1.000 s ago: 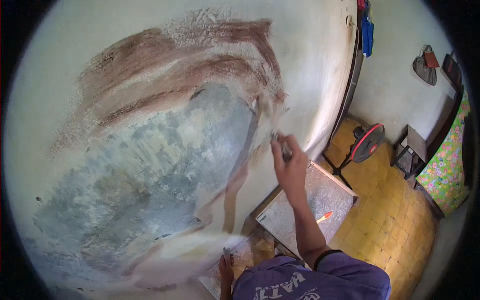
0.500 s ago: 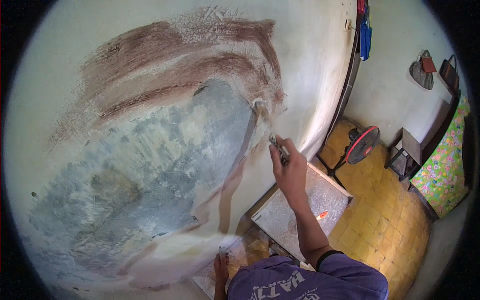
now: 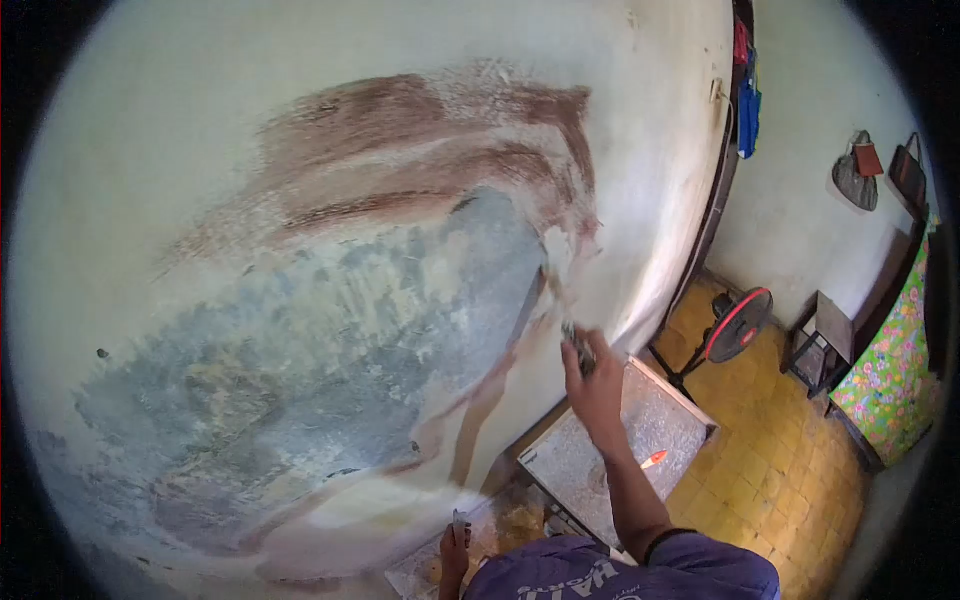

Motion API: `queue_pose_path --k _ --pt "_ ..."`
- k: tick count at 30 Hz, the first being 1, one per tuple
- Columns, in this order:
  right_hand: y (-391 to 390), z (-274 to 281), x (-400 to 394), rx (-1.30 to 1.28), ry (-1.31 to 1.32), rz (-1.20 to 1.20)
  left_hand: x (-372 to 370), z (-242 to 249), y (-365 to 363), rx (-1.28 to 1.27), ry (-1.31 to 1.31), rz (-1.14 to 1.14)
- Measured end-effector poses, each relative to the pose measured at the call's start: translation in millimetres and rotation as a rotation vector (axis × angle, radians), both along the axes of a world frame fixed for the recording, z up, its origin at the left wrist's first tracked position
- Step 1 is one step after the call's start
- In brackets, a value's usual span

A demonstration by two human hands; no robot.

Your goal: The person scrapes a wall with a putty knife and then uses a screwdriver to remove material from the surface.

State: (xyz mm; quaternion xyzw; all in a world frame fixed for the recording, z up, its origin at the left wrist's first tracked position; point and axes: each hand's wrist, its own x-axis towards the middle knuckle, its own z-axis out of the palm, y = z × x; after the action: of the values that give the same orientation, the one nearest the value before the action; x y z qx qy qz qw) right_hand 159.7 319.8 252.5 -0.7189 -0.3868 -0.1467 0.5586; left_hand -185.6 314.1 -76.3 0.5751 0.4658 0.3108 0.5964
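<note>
My right hand point(image 3: 596, 385) is closed round the handle of a putty knife point(image 3: 568, 328), held up close to the wall point(image 3: 655, 190). Its blade is blurred and points upward, just below a small white smear point(image 3: 556, 245). That smear lies at the right edge of a large grey-blue patch point(image 3: 400, 300), where brown strokes point(image 3: 370, 120) arch over the top. Low down near the wall, my left hand point(image 3: 455, 548) is closed on a small pale flat tool point(image 3: 459, 520), partly hidden by the fingers.
A whitish-topped table point(image 3: 565, 450) stands below my right arm, with an orange-and-white handled thing point(image 3: 654, 459) on it. Behind it are a standing fan point(image 3: 738, 325) on yellow floor tiles point(image 3: 745, 440), a small stool point(image 3: 822, 335) and a flowered cloth point(image 3: 895, 385). Bags point(image 3: 857, 180) hang on the far wall.
My view has tilted, so the wall and room sit lower and further right. My right hand with the putty knife has slid slightly downward along the wall; my left hand keeps its hold.
</note>
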Motion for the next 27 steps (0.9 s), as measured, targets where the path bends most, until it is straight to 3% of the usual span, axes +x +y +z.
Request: queue_pose_path --k 2,7,11,15,19,23,27 --pt "-12.3 -17.0 -19.9 -0.055 0.115 0.092 -1.5 20.0 -5.1 0.037 -0.048 0.011" --pt "-32.1 -19.3 -31.6 -0.081 0.31 0.301 -18.8 5.1 -3.9 0.007 -0.022 0.09" --pt "-37.8 5.8 -26.7 0.173 0.34 0.354 -28.4 -0.1 -3.8 -0.02 -0.042 0.125" --pt "-33.5 -15.8 -8.0 0.35 0.395 0.36 -36.2 -5.3 -5.0 0.029 -0.211 0.195" --pt "-33.3 -36.5 6.0 0.395 0.725 0.463 -37.7 -8.7 -5.9 0.033 -0.237 0.226" --pt "-28.7 -41.6 23.6 0.305 0.672 0.276 -45.7 -35.4 2.8 -0.052 -0.259 0.24" --pt "-11.1 -9.0 40.7 0.351 0.543 0.197 -31.4 -8.3 -0.5 -0.015 -0.147 0.191"
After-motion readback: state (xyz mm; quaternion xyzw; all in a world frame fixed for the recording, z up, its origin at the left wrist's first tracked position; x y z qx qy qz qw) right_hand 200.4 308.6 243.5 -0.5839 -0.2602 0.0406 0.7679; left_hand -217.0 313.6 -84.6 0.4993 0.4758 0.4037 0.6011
